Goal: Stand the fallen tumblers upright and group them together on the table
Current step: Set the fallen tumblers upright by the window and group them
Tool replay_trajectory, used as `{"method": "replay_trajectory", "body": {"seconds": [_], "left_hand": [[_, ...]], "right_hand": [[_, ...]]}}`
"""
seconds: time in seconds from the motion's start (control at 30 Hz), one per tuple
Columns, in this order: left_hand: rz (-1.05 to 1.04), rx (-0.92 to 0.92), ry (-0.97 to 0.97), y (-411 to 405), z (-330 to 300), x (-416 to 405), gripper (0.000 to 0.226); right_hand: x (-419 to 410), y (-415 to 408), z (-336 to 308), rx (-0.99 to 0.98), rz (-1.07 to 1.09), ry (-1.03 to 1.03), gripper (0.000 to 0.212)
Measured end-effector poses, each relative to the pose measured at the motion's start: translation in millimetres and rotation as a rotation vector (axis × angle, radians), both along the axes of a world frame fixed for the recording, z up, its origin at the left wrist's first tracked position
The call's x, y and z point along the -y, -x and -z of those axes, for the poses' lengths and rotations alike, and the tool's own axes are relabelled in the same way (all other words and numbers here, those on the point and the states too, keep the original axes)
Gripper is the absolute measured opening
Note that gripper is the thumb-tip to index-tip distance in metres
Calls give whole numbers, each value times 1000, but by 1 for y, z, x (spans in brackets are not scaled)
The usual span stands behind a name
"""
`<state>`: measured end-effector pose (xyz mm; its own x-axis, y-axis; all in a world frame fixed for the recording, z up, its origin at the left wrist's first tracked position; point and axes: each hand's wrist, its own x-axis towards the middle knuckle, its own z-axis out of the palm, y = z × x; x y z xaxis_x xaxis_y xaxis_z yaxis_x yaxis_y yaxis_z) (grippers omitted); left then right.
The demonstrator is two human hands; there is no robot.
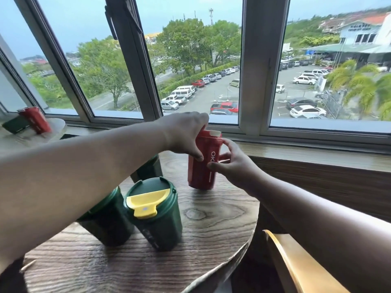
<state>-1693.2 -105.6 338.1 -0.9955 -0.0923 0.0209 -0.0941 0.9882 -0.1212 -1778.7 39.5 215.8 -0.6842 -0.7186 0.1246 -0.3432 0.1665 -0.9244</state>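
Observation:
A red tumbler [202,166] stands upright near the far edge of the round wooden table [211,218]. My left hand [186,132] grips it from above, around its rim. My right hand [229,163] touches its right side with fingers curled on the body. A green tumbler with a yellow lid flap [154,210] stands upright in the middle of the table. A second green tumbler [105,218] stands to its left, partly hidden by my left forearm. A third green tumbler [148,168] stands behind them, mostly hidden by the arm.
A red tumbler [36,119] and a green one [14,124] show at the far left on another surface. A wooden window ledge [317,153] runs behind the table. A yellow chair back [296,265] stands at the lower right.

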Motion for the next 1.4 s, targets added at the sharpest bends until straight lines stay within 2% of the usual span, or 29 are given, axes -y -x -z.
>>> {"method": "replay_trajectory", "body": {"seconds": [0.13,0.33,0.47,0.87,1.0,1.13,1.4], "left_hand": [[55,-43,47,-24,2,-5,54],[69,-45,33,-46,6,-4,44],[96,-48,50,-57,8,2,41],[147,-28,-87,-67,4,16,31],[128,10,-228,-67,1,19,28],[60,75,-315,-65,-1,23,29],[59,79,-343,-75,1,21,29]], "right_hand": [[-4,-9,-3,-105,-6,45,61],[-6,-15,-4,-66,-111,78,79],[-10,-25,-11,-157,-113,46,85],[-10,-33,-20,-287,-72,24,70],[-11,-38,-23,-263,-69,54,67],[-7,-41,-25,-159,-106,87,66],[-17,-52,-25,-165,-91,88,67]]}}
